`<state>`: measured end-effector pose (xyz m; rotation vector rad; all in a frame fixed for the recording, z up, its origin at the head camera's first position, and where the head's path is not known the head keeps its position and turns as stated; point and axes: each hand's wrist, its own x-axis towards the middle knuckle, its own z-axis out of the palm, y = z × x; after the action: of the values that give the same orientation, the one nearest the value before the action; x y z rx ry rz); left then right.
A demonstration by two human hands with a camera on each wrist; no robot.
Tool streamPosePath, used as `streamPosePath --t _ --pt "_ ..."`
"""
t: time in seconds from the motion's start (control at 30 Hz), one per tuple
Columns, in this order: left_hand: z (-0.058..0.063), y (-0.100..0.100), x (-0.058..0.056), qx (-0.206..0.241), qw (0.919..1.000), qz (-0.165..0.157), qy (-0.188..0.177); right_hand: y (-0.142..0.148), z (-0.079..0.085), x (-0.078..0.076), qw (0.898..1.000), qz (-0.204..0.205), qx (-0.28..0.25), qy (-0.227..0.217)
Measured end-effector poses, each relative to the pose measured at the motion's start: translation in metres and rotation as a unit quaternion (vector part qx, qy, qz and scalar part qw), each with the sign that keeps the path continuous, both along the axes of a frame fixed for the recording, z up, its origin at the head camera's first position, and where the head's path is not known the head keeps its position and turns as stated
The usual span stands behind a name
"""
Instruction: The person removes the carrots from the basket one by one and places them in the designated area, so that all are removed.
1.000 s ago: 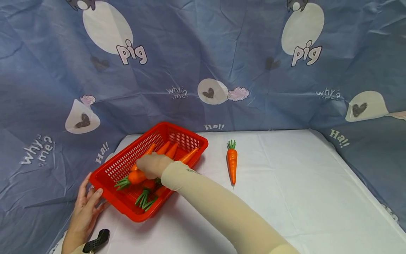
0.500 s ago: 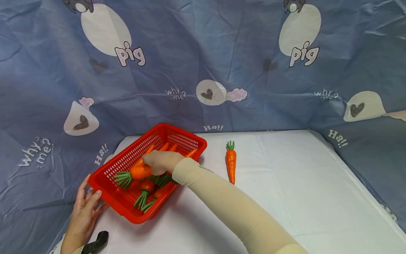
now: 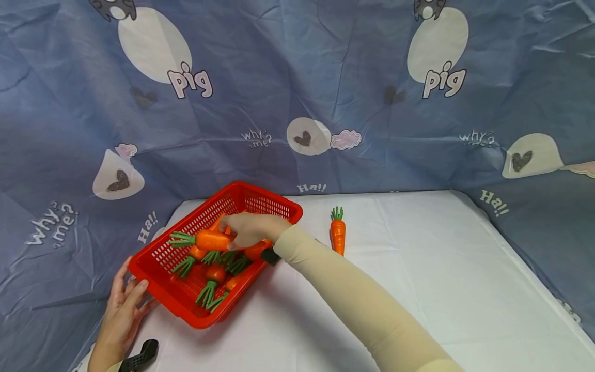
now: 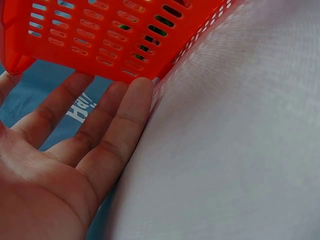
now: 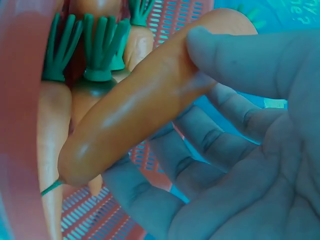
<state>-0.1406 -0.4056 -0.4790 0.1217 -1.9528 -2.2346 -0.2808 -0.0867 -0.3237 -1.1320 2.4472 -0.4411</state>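
In the head view, an orange carrot (image 3: 215, 241) with green stalks lies level above the others inside a red plastic basket (image 3: 162, 297). My right hand (image 3: 251, 229) holds it, thumb on one side and fingers beneath, as the right wrist view shows along the carrot's body (image 5: 130, 102). Several more carrots (image 3: 215, 273) lie below it in the basket. At the basket's near left corner, my left hand (image 3: 122, 310) touches the outside with extended fingers. In the left wrist view, fingertips (image 4: 139, 92) rest against the slotted wall (image 4: 107, 45).
A single carrot (image 3: 338, 235) lies on the white tablecloth (image 3: 446, 268) right of the basket, its tip hidden by my right sleeve (image 3: 353, 299). A blue patterned cloth (image 3: 381, 108) hangs behind the table. A black strap device (image 3: 141, 356) sits at my left wrist.
My right hand has lifted the carrot and moved up and to the right with it, uncovering other carrots underneath. My left hand and the basket stay nearly where they were.
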Motion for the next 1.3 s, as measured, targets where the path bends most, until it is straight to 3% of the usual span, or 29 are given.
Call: streamPosePath --t 0.2,0.4,0.7,1.0,1.3 --pt "0.0 -0.001 0.001 -0.007 0.9998 0.004 -0.019 0.016 0.0 -0.003 0.998 -0.018 -0.054 -0.03" --pt "0.0 -0.001 0.0 -0.002 0.9999 -0.002 -0.015 0.029 0.002 -0.003 0.992 -0.037 -0.1 -0.06" --pt "-0.001 -0.001 0.0 0.01 0.9998 -0.013 0.01 0.043 0.008 -0.005 0.987 -0.055 -0.13 -0.078" --pt "0.0 -0.002 0.001 0.002 0.9998 0.0 -0.018 0.065 0.004 -0.006 0.983 -0.068 -0.16 -0.067" --pt "0.001 -0.001 0.0 0.005 0.9999 -0.002 -0.013 0.086 0.0 -0.006 0.964 -0.127 -0.205 -0.11"
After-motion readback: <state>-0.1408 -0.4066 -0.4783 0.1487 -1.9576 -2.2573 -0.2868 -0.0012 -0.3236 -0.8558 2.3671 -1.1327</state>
